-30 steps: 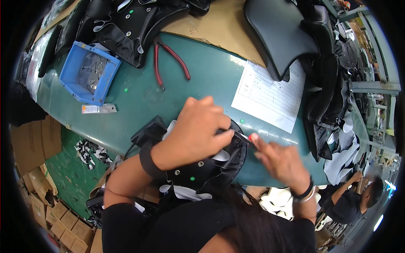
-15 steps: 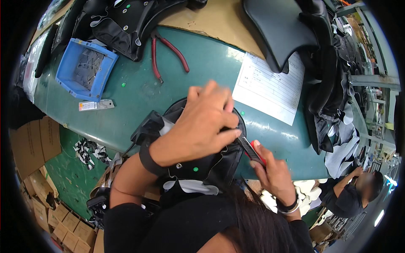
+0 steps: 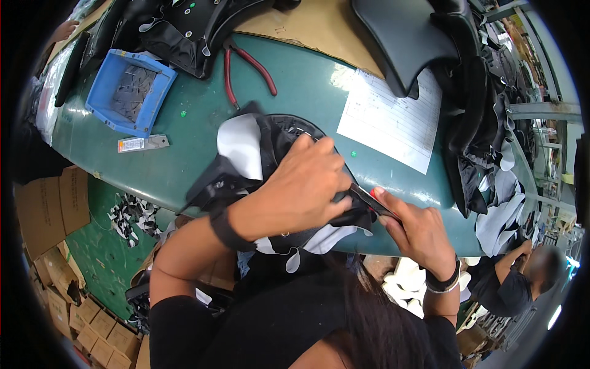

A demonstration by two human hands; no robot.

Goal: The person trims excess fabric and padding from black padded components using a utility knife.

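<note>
On the table edge in front of me lies a black cushion-like piece [image 3: 272,144] with its cover loosened. White lining [image 3: 239,147] shows where the cover is folded back at its left. My left hand [image 3: 307,187] is closed with curled fingers on the black cover, and its fingertips are partly hidden. A red and black utility knife [image 3: 373,202] is gripped in my right hand [image 3: 421,237], its blade end pointing at the cover beside my left fingers. Whether the blade touches the material I cannot tell.
Red-handled pliers [image 3: 267,77] lie beyond the work. A blue bin [image 3: 158,98] of thin grey pieces stands left, with a small labelled strip [image 3: 142,143] beside it. A printed sheet [image 3: 390,126] lies right, near black padded parts [image 3: 402,43]. Another person [image 3: 501,283] sits at far right.
The black piece has turned and spread, baring more white lining at its left. My left hand has shifted slightly right and down; my right hand with the knife has moved right.
</note>
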